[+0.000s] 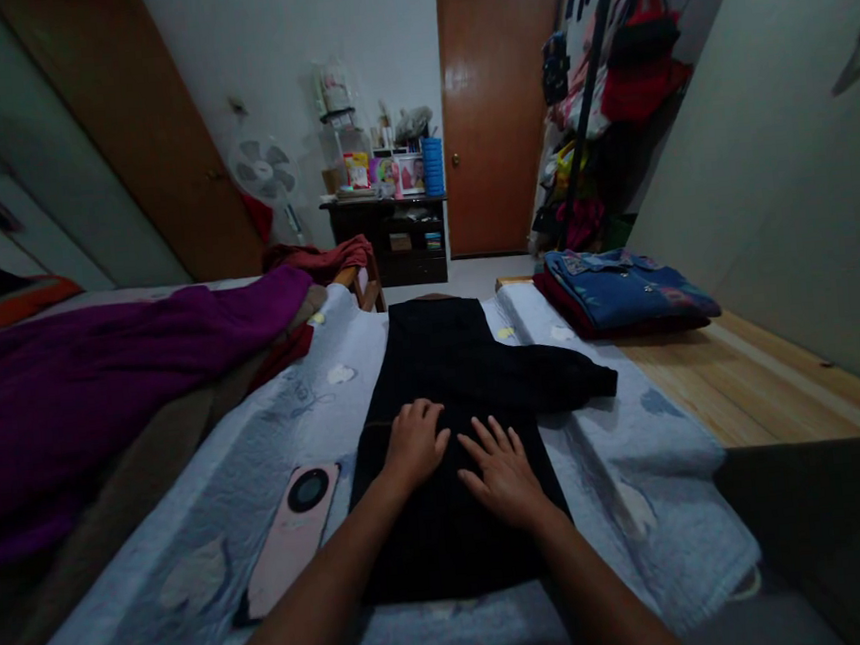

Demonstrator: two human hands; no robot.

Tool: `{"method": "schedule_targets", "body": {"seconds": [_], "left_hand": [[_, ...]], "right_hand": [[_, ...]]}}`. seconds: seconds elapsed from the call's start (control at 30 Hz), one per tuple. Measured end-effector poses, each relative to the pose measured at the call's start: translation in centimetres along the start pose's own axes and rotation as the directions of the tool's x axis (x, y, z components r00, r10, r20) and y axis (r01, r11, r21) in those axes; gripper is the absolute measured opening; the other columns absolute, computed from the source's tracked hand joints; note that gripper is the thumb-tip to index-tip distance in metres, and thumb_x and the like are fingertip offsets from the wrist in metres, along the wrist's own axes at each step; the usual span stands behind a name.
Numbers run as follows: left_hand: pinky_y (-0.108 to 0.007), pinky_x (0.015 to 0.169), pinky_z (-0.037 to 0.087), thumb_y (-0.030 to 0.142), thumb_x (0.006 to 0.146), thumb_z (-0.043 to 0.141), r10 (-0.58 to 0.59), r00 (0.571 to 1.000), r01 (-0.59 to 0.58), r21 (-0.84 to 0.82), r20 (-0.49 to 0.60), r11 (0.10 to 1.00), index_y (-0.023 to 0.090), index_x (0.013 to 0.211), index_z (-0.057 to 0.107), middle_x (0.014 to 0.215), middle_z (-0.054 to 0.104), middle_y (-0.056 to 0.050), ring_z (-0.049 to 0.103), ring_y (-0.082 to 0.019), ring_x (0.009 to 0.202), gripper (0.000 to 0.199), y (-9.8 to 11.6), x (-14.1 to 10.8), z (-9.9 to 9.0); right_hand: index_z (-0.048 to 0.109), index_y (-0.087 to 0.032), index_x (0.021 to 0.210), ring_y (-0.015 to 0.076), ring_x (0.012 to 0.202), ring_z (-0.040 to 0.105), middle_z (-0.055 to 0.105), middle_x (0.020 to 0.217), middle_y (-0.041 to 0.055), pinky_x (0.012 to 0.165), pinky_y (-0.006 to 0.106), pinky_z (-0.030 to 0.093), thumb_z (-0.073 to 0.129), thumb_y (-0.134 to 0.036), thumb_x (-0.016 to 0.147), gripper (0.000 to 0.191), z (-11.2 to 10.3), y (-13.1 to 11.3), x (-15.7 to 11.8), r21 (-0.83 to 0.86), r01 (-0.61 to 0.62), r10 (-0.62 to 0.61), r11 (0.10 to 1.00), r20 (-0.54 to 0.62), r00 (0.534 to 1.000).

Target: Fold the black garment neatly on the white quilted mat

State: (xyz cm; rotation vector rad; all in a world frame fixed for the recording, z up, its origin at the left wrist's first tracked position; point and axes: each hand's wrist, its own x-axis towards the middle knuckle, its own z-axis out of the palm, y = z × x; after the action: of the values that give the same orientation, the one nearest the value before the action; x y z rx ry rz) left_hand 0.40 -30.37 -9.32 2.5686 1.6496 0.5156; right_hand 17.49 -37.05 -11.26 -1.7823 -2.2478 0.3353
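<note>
pale cover (607,453) under blk top (440,352); l hand (415,444) loosely open, r hand (504,469) spread, both on blk top; sideways drag might crease it.

Left hand (415,444) and right hand (503,469) rest on a black garment (460,385); from them, phone (297,547) at 8 o'clock, folded clothes (627,290) at 2, fan (266,168) at 11.

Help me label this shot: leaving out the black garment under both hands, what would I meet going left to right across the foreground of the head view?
Purple garment → pink phone → left hand → right hand → folded blue garment.
</note>
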Motion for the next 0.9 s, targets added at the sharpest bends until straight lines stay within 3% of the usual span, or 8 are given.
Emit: {"method": "schedule_targets", "body": {"seconds": [0.07, 0.13, 0.3, 0.43, 0.67, 0.8, 0.9], "left_hand": [[-0.043, 0.105, 0.033, 0.029, 0.086, 0.053, 0.062, 0.993, -0.055, -0.071, 0.103, 0.996, 0.022, 0.123, 0.055, 0.134, 0.050, -0.008, 0.039, -0.027, 0.128, 0.038, 0.8, -2.4, 0.2], [-0.047, 0.111, 0.025, 0.029, 0.088, 0.048, 0.060, 0.981, -0.036, -0.133, 0.186, 0.990, 0.023, 0.130, 0.049, 0.144, 0.042, -0.007, 0.028, -0.027, 0.137, 0.042, 1.1, -4.1, 0.6], [-0.053, 0.113, 0.014, 0.047, 0.090, 0.045, 0.018, 0.952, 0.067, -0.265, 0.305, 0.962, 0.022, 0.139, 0.039, 0.154, 0.026, -0.009, 0.012, -0.026, 0.143, 0.056, 0.8, -5.3, 1.0], [-0.054, 0.113, 0.011, 0.056, 0.081, 0.055, 0.028, 0.963, 0.064, -0.327, 0.269, 0.943, 0.024, 0.140, 0.039, 0.154, 0.025, -0.010, 0.010, -0.027, 0.144, 0.069, 0.7, -5.4, 1.0], [-0.054, 0.113, 0.012, 0.024, 0.078, 0.056, 0.069, 0.991, -0.021, -0.386, 0.112, 0.922, 0.033, 0.142, 0.033, 0.155, 0.024, -0.002, 0.013, -0.026, 0.143, 0.069, 1.1, -6.4, 0.8], [-0.056, 0.113, 0.009, 0.011, 0.077, 0.049, 0.114, 0.993, -0.096, -0.359, 0.029, 0.928, 0.032, 0.118, 0.058, 0.139, 0.049, 0.001, 0.026, -0.023, 0.138, 0.047, 1.5, -6.8, 0.8], [-0.049, 0.113, 0.015, 0.011, 0.078, 0.047, 0.071, 0.997, -0.081, -0.375, -0.039, 0.924, 0.026, 0.106, 0.060, 0.119, 0.061, -0.002, 0.044, -0.019, 0.125, 0.034, 1.7, -7.0, 0.6]], "right_hand": [[0.041, -0.033, 0.140, 0.0274, 0.142, 0.015, 0.027, 0.153, 0.0022, 0.112, 0.052, 0.012, 0.044, -0.048, 0.090, 0.052, 0.1, 0.1, -0.1, 0.007, 0.014, -0.013, 1.000, -0.033, 0.999], [0.044, -0.032, 0.137, 0.0267, 0.141, 0.020, 0.032, 0.151, 0.0027, 0.112, 0.052, 0.015, 0.043, -0.040, 0.092, 0.046, 0.2, 0.3, -0.3, 0.017, 0.031, -0.029, 0.999, -0.077, 0.997], [0.050, -0.021, 0.132, 0.0228, 0.136, 0.032, 0.046, 0.142, 0.0070, 0.112, 0.048, 0.022, 0.039, -0.023, 0.092, 0.041, 1.1, 1.1, -0.6, 0.060, 0.076, -0.061, 0.995, -0.211, 0.976], [0.054, -0.018, 0.127, 0.0219, 0.133, 0.037, 0.051, 0.138, 0.0088, 0.110, 0.046, 0.027, 0.039, -0.018, 0.090, 0.040, 1.6, 1.5, -0.7, 0.093, 0.089, -0.063, 0.992, -0.254, 0.965], [0.052, -0.018, 0.130, 0.0226, 0.135, 0.035, 0.047, 0.141, 0.0073, 0.111, 0.045, 0.025, 0.041, -0.024, 0.091, 0.041, 1.4, 1.3, -1.6, 0.041, 0.066, -0.056, 0.997, -0.214, 0.975], [0.051, -0.018, 0.131, 0.0232, 0.136, 0.032, 0.046, 0.142, 0.0072, 0.112, 0.045, 0.023, 0.041, -0.033, 0.092, 0.043, 1.0, 1.2, -1.9, 0.031, 0.056, -0.050, 0.998, -0.172, 0.984], [0.051, -0.019, 0.132, 0.0236, 0.137, 0.030, 0.044, 0.143, 0.0071, 0.112, 0.045, 0.022, 0.042, -0.041, 0.092, 0.046, 0.8, 1.0, -1.9, 0.040, 0.043, -0.036, 0.998, -0.148, 0.988]]}}
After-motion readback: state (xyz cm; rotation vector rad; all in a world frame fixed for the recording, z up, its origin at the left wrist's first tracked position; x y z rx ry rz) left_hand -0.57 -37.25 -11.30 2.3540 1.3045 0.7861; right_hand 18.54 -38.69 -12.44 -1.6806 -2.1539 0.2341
